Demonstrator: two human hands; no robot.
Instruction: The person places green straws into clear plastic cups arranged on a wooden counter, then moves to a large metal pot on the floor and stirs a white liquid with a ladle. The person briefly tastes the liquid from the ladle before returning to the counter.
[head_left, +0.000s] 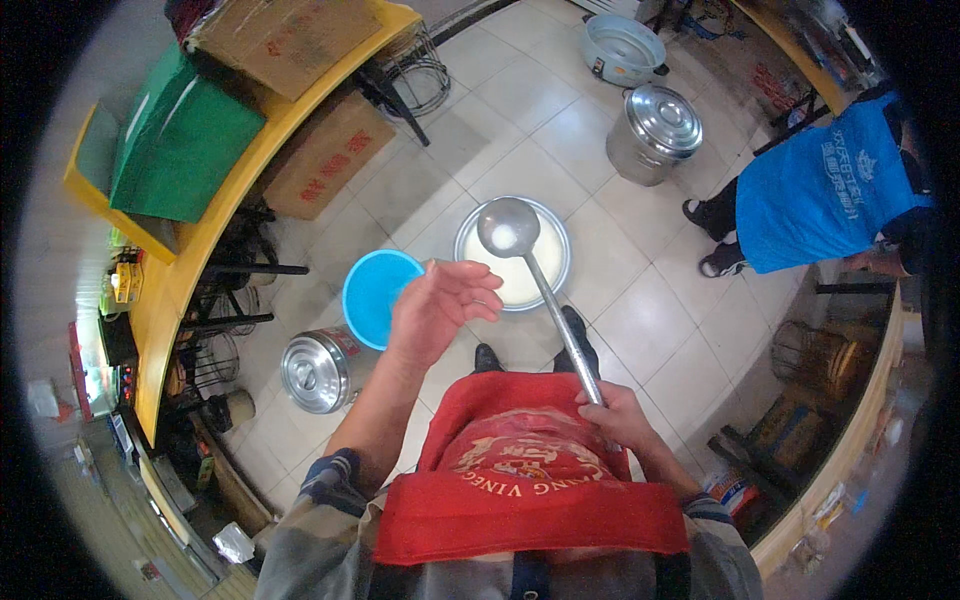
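My right hand (619, 417) is closed around the lower end of a long metal ladle (559, 319). The ladle's bowl (504, 219) is above a round metal pot (566, 264) of pale, creamy liquid (541, 283). A little white shows inside the ladle bowl. My left hand (442, 307) is raised with its fingers apart and holds nothing. From this angle it overlaps the right side of a bright blue plastic basin (375, 296), so part of the basin is hidden. Whether hand and basin touch, I cannot tell.
A lidded metal pot (316, 373) stands near the blue basin. Further off are another lidded pot (654, 139) and a pale blue round vessel (624, 52). A person in a blue apron (821, 191) stands at right. Cardboard boxes (328, 156) sit by the left counter (225, 217).
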